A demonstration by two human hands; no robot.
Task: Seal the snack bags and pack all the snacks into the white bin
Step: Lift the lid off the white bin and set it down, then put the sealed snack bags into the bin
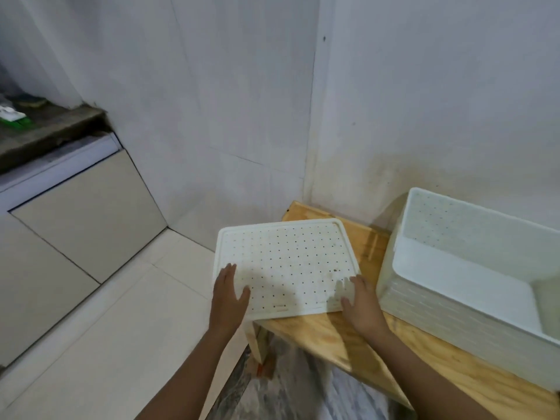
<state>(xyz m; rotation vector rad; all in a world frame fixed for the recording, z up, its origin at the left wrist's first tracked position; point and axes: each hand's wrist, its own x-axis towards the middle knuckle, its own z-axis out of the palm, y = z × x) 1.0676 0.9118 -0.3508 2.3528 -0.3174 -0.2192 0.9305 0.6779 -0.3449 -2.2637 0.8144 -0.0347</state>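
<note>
A flat white perforated lid (pixel 288 262) lies at the left end of the wooden table (pixel 333 338), overhanging its edge. My left hand (pixel 228 294) grips the lid's near left corner. My right hand (pixel 360 304) grips its near right corner, fingers spread on top. To the right stands the white bin (pixel 430 307), open, with nothing visible inside. No snack bags are in view.
The table sits in a corner of white walls (pixel 394 101). A pale tiled floor (pixel 106 313) spreads to the left. A dark ledge (pixel 51 128) with a green and white item lies at the far left.
</note>
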